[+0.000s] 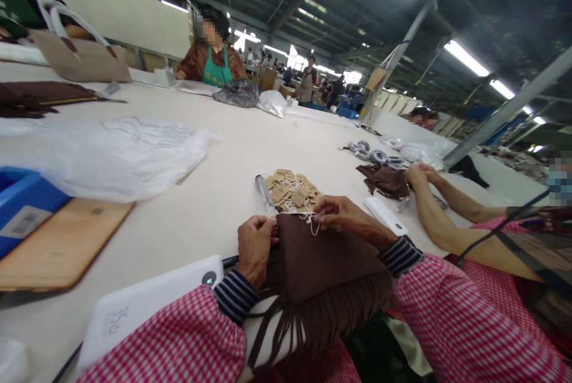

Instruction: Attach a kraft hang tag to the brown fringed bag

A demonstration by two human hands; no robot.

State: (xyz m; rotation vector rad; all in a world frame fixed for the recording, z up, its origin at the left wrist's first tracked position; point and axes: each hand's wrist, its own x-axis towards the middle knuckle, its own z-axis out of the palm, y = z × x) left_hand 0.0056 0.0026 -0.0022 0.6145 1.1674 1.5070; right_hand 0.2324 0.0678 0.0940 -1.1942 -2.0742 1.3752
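A dark brown fringed bag [326,264] lies at the table's near edge, its long fringe hanging down toward my lap. My left hand [254,246] is closed in a pinch on the bag's upper left corner. Over the bag's top edge, my right hand [351,219] has its fingers drawn together on a thin white string [314,227], which loops down over the bag. Just beyond both hands is a heap of small tan cardboard tags [290,189] with white strings. A clear plastic-wrapped piece [263,189] rests against the left side of the heap.
A white power bank [152,305], a gold tablet [67,240] and a blue bin [27,207] lie left, near plastic sheeting [129,156]. At right, another person's hands [420,176] hold a brown fringed piece [386,180], close to a second white power bank [385,216]. A beige handbag [84,58] stands far left.
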